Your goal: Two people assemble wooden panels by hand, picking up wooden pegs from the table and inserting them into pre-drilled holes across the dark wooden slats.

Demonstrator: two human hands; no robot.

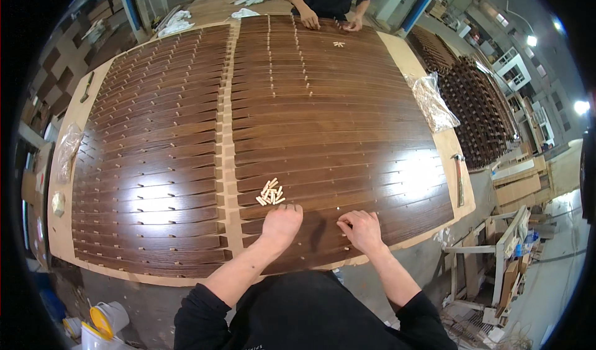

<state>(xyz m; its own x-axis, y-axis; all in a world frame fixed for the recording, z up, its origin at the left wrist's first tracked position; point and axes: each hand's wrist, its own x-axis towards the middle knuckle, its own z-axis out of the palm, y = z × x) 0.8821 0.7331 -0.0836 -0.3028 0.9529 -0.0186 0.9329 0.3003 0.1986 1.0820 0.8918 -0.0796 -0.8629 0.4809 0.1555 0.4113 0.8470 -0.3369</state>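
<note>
Brown wooden slats [335, 145] lie side by side in a wide panel before me, with rows of small holes. A loose pile of pale wooden dowels [270, 192] rests on them, just beyond my left hand [284, 223]. That hand is curled into a fist above the slats, its contents hidden. My right hand [363, 229] is low over the near slats, thumb and fingers pinched together; what they hold is too small to make out. Small pale dowel ends [346, 248] show close to it. Further off, upright dowels [271, 71] stand in two rows.
A second slat panel [149, 157], studded with dowels, lies to the left. A co-worker's hands [310, 20] are at the far edge, near a small dowel pile [338, 44]. Plastic bags [433, 102] and hammers [459, 179] lie along the board's sides. Buckets [108, 319] stand lower left.
</note>
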